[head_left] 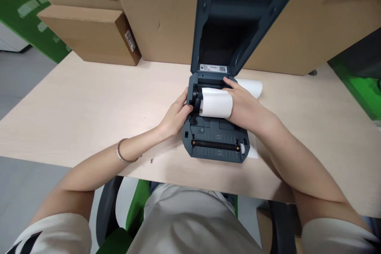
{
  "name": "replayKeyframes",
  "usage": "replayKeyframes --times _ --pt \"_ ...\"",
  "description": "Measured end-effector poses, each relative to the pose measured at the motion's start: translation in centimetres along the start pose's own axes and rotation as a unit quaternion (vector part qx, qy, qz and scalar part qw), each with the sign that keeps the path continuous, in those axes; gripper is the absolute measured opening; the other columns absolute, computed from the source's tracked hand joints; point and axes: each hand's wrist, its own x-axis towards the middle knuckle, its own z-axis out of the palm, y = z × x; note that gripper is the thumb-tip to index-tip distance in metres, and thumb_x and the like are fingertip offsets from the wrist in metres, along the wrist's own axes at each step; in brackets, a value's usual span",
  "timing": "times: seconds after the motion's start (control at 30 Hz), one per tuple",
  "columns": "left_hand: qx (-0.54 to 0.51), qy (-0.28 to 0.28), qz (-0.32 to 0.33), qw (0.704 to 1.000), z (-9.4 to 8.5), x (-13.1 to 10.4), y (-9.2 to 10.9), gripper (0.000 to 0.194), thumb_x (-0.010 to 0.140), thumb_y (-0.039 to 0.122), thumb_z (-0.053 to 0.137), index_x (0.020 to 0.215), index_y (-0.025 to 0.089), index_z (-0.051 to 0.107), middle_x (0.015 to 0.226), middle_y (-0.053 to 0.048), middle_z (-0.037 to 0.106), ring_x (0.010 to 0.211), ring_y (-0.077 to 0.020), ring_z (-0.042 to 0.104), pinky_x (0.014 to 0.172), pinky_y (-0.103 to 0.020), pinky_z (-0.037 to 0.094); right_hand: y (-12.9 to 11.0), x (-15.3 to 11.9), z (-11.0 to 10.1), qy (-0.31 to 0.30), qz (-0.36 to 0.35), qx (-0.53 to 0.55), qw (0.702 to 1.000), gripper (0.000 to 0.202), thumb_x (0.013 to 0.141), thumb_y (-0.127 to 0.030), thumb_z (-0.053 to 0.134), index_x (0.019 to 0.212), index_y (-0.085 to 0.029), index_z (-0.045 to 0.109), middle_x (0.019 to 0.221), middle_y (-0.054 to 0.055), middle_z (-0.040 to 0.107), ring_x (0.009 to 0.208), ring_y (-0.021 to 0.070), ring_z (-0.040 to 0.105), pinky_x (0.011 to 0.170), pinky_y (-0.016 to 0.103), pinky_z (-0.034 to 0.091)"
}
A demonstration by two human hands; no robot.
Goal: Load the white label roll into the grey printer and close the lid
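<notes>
Both hands sit inside the open label printer (216,127), one at each end of the white paper roll (216,103). Left hand (175,117): fingers curled against the roll's left end and the black holder there, thumb on top; looks like a light pinch, though whether it truly grips cannot be told. Right hand (242,105): cupped over the roll's right end, fingers bent down past it into the bay, palm touching the paper; partly closed around it, fingertips hidden.

Roll lies in the printer's rear bay, just below the hinge of the raised lid (235,16). Long axis runs left-right, across the person's body, parallel to the black roller bar (216,145) at the printer's front edge. Hands are level with it and bracket it; neither is clearly nearer, both in contact.

A loose white paper tail (253,86) curls out behind the right hand onto the bench (89,103). Printer stands mid-bench, straight ahead of the torso. Cardboard boxes (154,12) are stacked along the far edge behind the lid. Bracelet (122,152) on the left wrist.
</notes>
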Motion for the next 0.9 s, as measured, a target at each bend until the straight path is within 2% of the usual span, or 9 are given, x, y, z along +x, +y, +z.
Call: replayKeyframes --times 0.07,0.13,0.27,0.37,0.43,0.53,0.63,0.77,0.9 --pt "0.001 0.002 -0.001 1.0 0.0 0.0 0.0 0.075 0.09 0.024 0.048 0.165 0.02 0.044 0.172 -0.007 0.05 0.162 -0.032 0.043 0.134 -0.048 0.036 0.0 0.3 -0.9 -0.03 -0.021 0.007 0.999 0.029 0.09 -0.012 0.052 0.087 -0.027 0.077 0.091 0.006 0.077 0.093 0.0279 0.074 0.132 0.061 0.036" --pt "0.001 0.004 0.002 1.0 0.0 0.0 0.0 0.074 0.089 0.023 0.048 0.163 0.021 0.046 0.17 -0.007 0.053 0.16 -0.0323 0.045 0.133 -0.049 0.037 -0.2 0.2 -2.6 -0.017 -0.034 0.018 0.999 0.022 0.089 -0.016 0.055 0.093 -0.025 0.075 0.101 0.007 0.077 0.099 0.0286 0.074 0.128 0.062 0.04" --pt "0.005 -0.002 0.016 1.0 -0.2 0.1 0.0 0.074 0.089 0.025 0.05 0.163 0.02 0.047 0.17 -0.007 0.053 0.159 -0.0324 0.046 0.134 -0.048 0.036 0.6 -2.0 -7.5 0.051 0.03 0.017 0.998 0.022 0.091 -0.035 0.063 0.108 -0.024 0.072 0.111 0.01 0.075 0.101 0.0306 0.071 0.091 0.05 0.059" --pt "0.007 -0.007 0.029 1.0 -0.2 0.1 0.0 0.074 0.089 0.027 0.049 0.162 0.019 0.047 0.172 -0.007 0.051 0.162 -0.0322 0.042 0.136 -0.049 0.033 4.4 -4.8 -10.4 0.039 0.116 -0.018 0.992 0.033 0.087 -0.051 0.073 0.112 -0.028 0.073 0.111 0.009 0.076 0.096 0.0296 0.071 0.078 0.043 0.054" --pt "0.005 -0.007 0.027 1.0 -0.1 0.0 0.1 0.074 0.089 0.027 0.048 0.162 0.019 0.046 0.172 -0.007 0.05 0.163 -0.032 0.041 0.137 -0.049 0.032 8.5 -6.5 -11.0 -0.022 0.203 -0.023 0.979 0.04 0.083 -0.057 0.08 0.113 -0.031 0.074 0.11 0.008 0.078 0.09 0.0273 0.072 0.071 0.04 0.05" --pt "0.006 -0.002 0.014 1.0 -0.1 0.0 0.2 0.075 0.089 0.028 0.048 0.164 0.018 0.044 0.173 -0.008 0.049 0.163 -0.0319 0.041 0.137 -0.05 0.031 14.7 -7.3 -9.6 -0.085 0.274 -0.021 0.958 0.043 0.081 -0.058 0.085 0.107 -0.025 0.077 0.102 0.012 0.079 0.083 0.0266 0.072 0.07 0.042 0.05" --pt "0.006 0.003 0.012 1.0 0.0 0.0 0.2 0.074 0.089 0.029 0.049 0.163 0.019 0.046 0.173 -0.007 0.049 0.161 -0.0321 0.043 0.137 -0.05 0.032 18.6 -6.5 -6.7 -0.124 0.308 -0.025 0.943 0.036 0.073 -0.046 0.09 0.097 -0.023 0.077 0.091 0.012 0.079 0.071 0.0255 0.069 0.067 0.043 0.051" --pt "0.004 0.003 0.022 1.0 0.0 0.0 0.4 0.072 0.088 0.027 0.049 0.16 0.02 0.05 0.169 -0.006 0.054 0.157 -0.0318 0.048 0.135 -0.048 0.036 20.5 -5.0 -3.2 -0.161 0.309 -0.017 0.937 0.027 0.067 -0.038 0.087 0.086 -0.023 0.076 0.081 0.01 0.078 0.061 0.0232 0.065 0.061 0.041 0.049" --pt "0.003 0.008 0.005 1.0 0.1 0.0 0.6 0.073 0.088 0.026 0.05 0.16 0.019 0.05 0.171 -0.006 0.052 0.16 -0.032 0.045 0.135 -0.048 0.035 21.0 -4.7 -1.6 -0.182 0.31 -0.02 0.933 0.027 0.062 -0.041 0.088 0.08 -0.026 0.075 0.076 0.007 0.076 0.058 0.0242 0.063 0.06 0.043 0.051"
